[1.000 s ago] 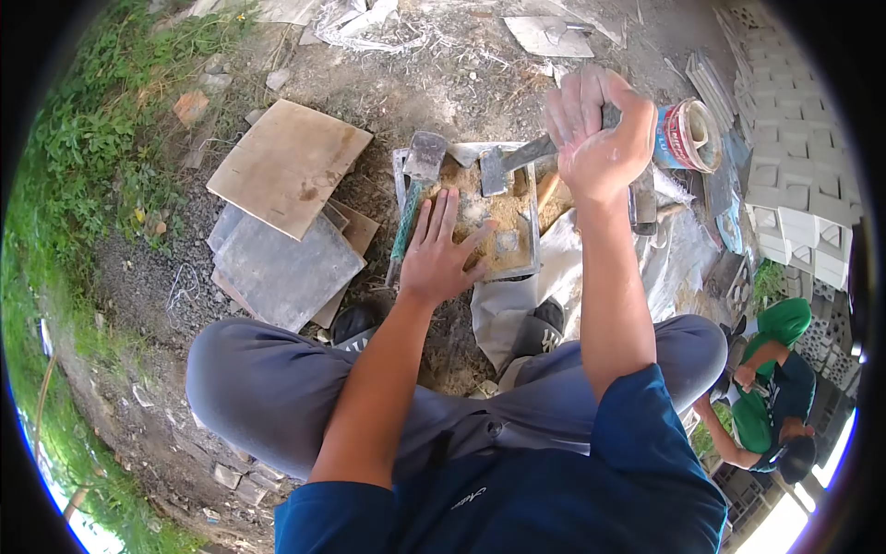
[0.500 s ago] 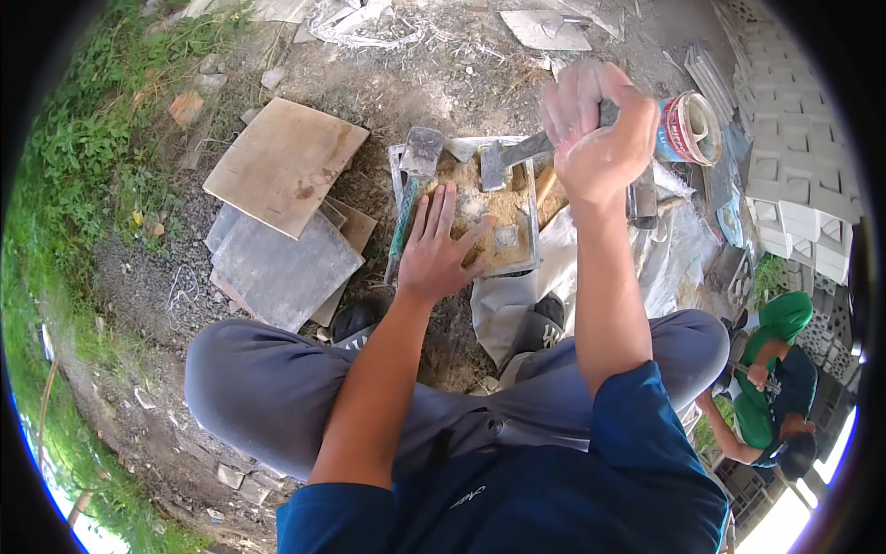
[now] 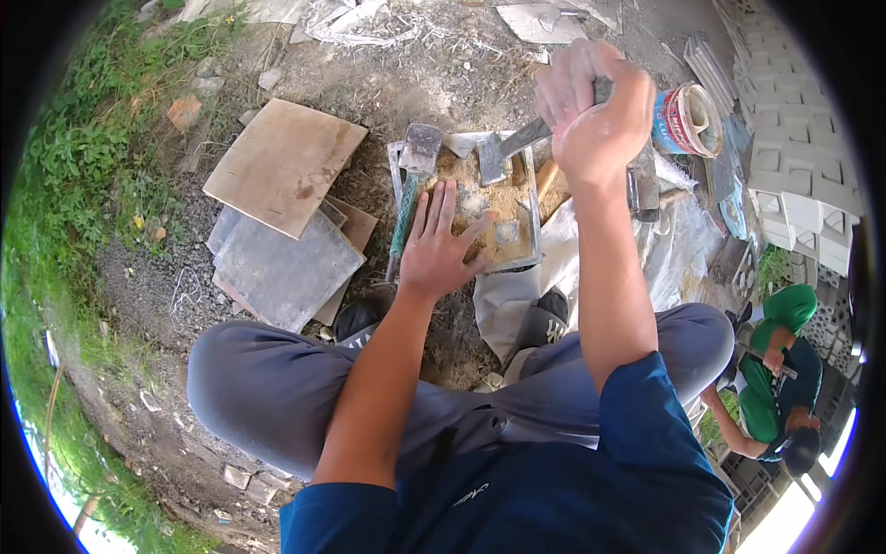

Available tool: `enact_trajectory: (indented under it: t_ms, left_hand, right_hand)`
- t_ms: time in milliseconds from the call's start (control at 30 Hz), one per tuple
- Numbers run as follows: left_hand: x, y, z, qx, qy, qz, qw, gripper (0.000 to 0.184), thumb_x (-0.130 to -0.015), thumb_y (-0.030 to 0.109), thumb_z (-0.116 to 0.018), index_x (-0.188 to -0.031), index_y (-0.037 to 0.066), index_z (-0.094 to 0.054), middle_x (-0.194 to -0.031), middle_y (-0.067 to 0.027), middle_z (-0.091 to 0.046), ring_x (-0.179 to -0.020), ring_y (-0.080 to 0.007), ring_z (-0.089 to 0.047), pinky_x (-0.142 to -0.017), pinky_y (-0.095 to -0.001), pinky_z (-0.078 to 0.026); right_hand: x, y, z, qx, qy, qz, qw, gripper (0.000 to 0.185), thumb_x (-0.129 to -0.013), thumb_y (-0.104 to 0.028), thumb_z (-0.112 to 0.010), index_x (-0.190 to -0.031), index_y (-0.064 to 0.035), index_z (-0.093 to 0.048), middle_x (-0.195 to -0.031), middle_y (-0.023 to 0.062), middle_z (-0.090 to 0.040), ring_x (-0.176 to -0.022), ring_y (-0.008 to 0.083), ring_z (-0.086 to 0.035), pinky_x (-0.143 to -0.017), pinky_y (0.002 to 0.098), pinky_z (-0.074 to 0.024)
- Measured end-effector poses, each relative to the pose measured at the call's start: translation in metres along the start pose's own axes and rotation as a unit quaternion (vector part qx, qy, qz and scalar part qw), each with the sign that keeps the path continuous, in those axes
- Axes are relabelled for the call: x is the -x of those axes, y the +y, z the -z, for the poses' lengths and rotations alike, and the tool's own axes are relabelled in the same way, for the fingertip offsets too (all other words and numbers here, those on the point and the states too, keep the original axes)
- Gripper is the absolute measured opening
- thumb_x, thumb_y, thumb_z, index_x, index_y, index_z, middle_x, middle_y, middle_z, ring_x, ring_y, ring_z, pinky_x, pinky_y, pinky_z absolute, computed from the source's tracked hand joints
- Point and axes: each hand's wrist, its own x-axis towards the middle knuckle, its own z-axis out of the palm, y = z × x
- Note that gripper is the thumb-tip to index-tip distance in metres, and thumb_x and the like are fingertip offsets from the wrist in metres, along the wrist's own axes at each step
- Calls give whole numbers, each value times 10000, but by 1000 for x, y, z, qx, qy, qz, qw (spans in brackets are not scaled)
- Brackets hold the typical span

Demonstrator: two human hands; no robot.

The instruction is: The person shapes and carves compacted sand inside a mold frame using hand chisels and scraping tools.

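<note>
My right hand (image 3: 595, 115) is wrapped round the handle of a hammer (image 3: 491, 159), raised at the upper right. The hammer's grey head shows over the upper part of a rectangular frame (image 3: 535, 217) filled with sandy, yellowish material (image 3: 471, 189). My left hand (image 3: 437, 245) lies with spread fingers on the lower left of that material. Just left of its fingers, a second hammer with a green-wrapped handle (image 3: 404, 217) rests along the frame's left side, its block-like head at the top left corner.
Flat boards (image 3: 286, 166) and grey slabs (image 3: 286, 268) are stacked at the left. A labelled bucket (image 3: 688, 120) stands at the upper right, near a white sheet (image 3: 669, 245) and another tool. Patterned blocks (image 3: 794, 138) line the far right. Another person (image 3: 775, 369) sits at the lower right.
My right hand has risen slightly, and the hammer head has tilted a little. My left hand stays nearly in place. The other person's arm and tool have shifted.
</note>
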Motion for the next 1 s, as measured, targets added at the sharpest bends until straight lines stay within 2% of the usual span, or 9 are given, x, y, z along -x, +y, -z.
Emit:
enact_trajectory:
  t_ms: [100,233,333,367,567,633,767,867,1000]
  left_hand:
    - [-1,-3,-1,1,1,12,1000,598,-876,465,-660,-1451,413,-505,-1583,-308,-240,-1496,-431,-225,-1235,-533,-170]
    - [0,0,2,2,-21,13,1000,595,-879,464,-657,-1452,432,-499,-1584,-302,-244,-1499,-425,-222,-1236,-536,-164]
    - [1,-2,-3,6,1,11,1000,598,-880,466,-654,-1455,431,-494,-1587,-297,-244,-1502,-420,-219,-1237,-537,-161]
    - [7,-1,-1,6,-4,16,1000,598,-880,466,-654,-1455,431,-494,-1587,-297,-244,-1502,-420,-219,-1237,-537,-161]
    - [1,-1,-2,4,-2,14,1000,585,-877,459,-655,-1443,420,-512,-1590,-294,-240,-1498,-426,-223,-1235,-538,-169]
    - [3,0,0,4,5,11,1000,586,-873,456,-659,-1440,417,-517,-1592,-290,-240,-1496,-428,-228,-1231,-541,-176]
    - [-6,0,-1,-5,10,1,1000,580,-868,443,-662,-1430,385,-532,-1589,-289,-246,-1490,-427,-240,-1235,-531,-179]
    - [1,0,-1,-4,2,6,1000,606,-853,448,-675,-1437,391,-522,-1595,-292,-228,-1499,-420,-223,-1238,-530,-170]
    - [1,2,-2,0,-6,6,1000,610,-850,452,-679,-1437,394,-522,-1599,-292,-220,-1501,-419,-218,-1239,-531,-167]
  right_hand:
    - [0,5,17,-132,-108,-31,985,315,-1021,-45,-334,-714,-21,-398,-583,-11,-315,-490,79,-265,-424,227,-227]
    - [3,11,-5,118,45,51,991,402,-994,-222,-362,-611,-102,-338,-526,-24,-287,-457,69,-242,-418,231,-210]
    - [-2,-1,24,-203,-51,-118,971,316,-980,-238,-383,-708,-85,-435,-559,3,-294,-487,110,-260,-425,250,-207]
    - [2,-1,26,-206,-48,-124,969,316,-980,-238,-383,-708,-85,-435,-559,3,-294,-487,110,-260,-425,250,-207]
    - [-8,-11,30,-173,-48,-167,970,355,-908,-301,-406,-607,-127,-338,-558,-7,-305,-492,116,-268,-434,256,-203]
    - [3,-7,19,-143,-37,-129,981,357,-906,-285,-411,-595,-133,-328,-550,-11,-302,-486,112,-269,-440,252,-207]
    - [-1,-24,20,-58,56,-202,976,372,-913,-302,-397,-586,-143,-317,-533,-20,-287,-483,110,-260,-452,264,-207]
    - [3,-6,12,-68,4,-186,980,375,-918,-311,-396,-591,-141,-326,-532,-20,-295,-479,107,-260,-448,262,-208]
    - [-3,-10,12,-35,21,-194,980,380,-924,-323,-394,-597,-139,-337,-531,-21,-307,-472,104,-260,-443,259,-209]
